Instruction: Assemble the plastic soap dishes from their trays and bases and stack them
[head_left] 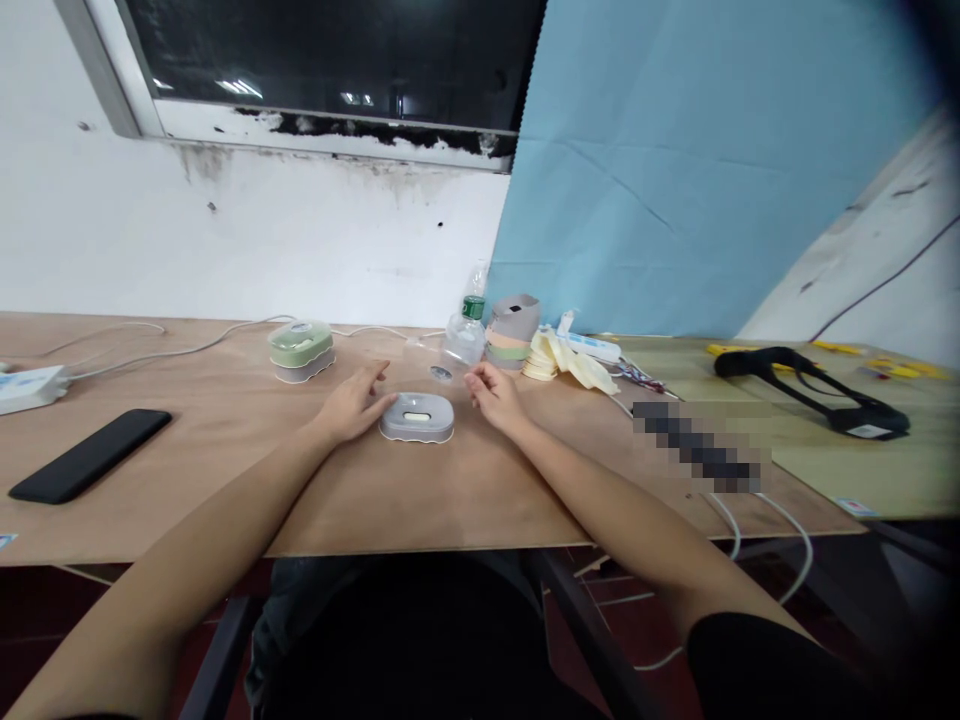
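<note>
A small grey oval-cornered box (417,417) with a pale slot in its top and a wavy lower edge sits on the table before me. My left hand (356,403) is at its left, fingers stretched out, the thumb tip at the box's side. To the right of the box, apart from it, my right hand (495,397) has its fingers curled together in a pinch; what they hold, if anything, cannot be made out. Between the hands, behind the box, lies a clear plastic piece with a silvery oval label (441,373).
A green-and-grey box (301,350) stands back left, a black phone (91,455) farther left. Behind my right hand are a clear bottle (472,310), stacked coloured sleeves (513,325) and cream pieces (566,362). A power strip (34,388), cables and a black strap (817,390) lie around.
</note>
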